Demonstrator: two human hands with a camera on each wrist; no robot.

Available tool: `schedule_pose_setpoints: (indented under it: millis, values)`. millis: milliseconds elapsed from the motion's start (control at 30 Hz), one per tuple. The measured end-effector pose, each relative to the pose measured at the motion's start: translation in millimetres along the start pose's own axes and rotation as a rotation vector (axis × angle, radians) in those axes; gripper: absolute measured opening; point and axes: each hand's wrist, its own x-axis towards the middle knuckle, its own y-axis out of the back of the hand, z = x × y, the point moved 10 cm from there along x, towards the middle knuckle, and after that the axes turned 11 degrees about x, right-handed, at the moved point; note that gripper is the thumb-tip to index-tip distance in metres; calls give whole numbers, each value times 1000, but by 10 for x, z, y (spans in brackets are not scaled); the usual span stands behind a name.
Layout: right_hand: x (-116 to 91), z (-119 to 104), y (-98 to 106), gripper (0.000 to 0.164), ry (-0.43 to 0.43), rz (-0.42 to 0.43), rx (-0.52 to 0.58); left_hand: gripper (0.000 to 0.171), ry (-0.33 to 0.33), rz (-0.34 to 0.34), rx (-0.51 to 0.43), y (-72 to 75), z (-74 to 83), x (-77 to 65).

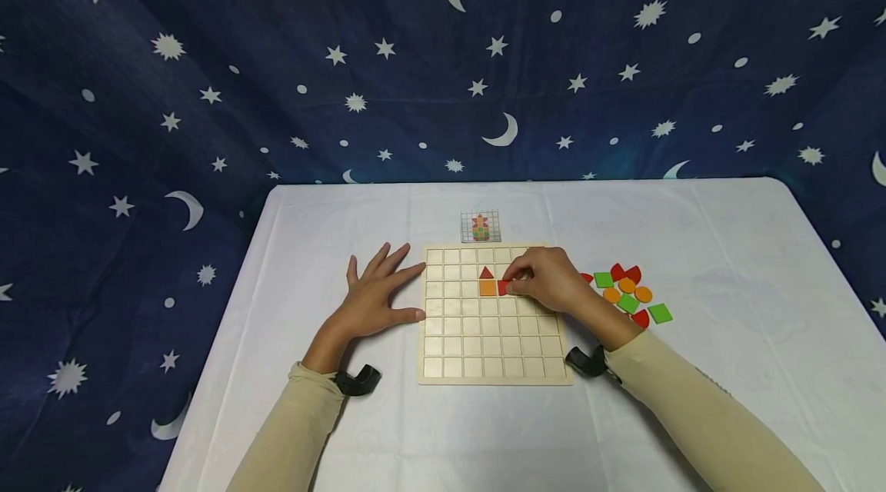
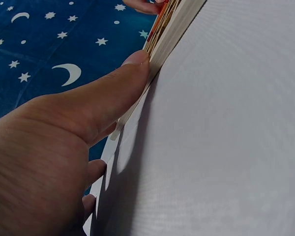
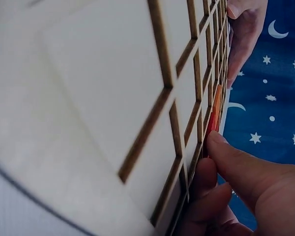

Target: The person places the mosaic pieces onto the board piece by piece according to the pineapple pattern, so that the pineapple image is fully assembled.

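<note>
A pale wooden grid board (image 1: 491,350) lies on the white table. On it are a red triangle (image 1: 487,274) and, right below that, an orange square (image 1: 487,287). My right hand (image 1: 547,277) pinches a small red piece (image 1: 503,288) between thumb and fingers in the cell right of the orange square; the fingers partly hide its shape. In the right wrist view the thumb meets the edge of this red piece (image 3: 212,125). My left hand (image 1: 374,300) lies spread at the board's left edge, thumb and index fingertips at the rim.
A small pattern card (image 1: 481,226) with a coloured grid figure lies just beyond the board. Right of the board is a loose pile of green squares (image 1: 661,313), orange circles (image 1: 643,294) and red pieces (image 1: 641,319). A dark star-patterned cloth (image 1: 415,54) hangs behind the table.
</note>
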Motion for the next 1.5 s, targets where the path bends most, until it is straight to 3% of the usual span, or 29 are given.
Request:
schedule_pose_setpoints:
  millis: [667,800,1033,1267,1500]
  values:
    - [-26,162,95,11,-79,25,107,85,-6,5,0,11,12,-11]
    - [-107,234,271,15,-111,66,130,84,-8,8,1,14,16,-11]
    - [-358,454,762,22,-194,153,68,83,-9,13,-7,10,19,-13]
    - [-623,797,1135,45,-283,208,-11,83,-8,16,-7,4,12,-14]
    - [-748,1003,1293,36,-257,176,-133,83,-11,17,-4,11,15,-16]
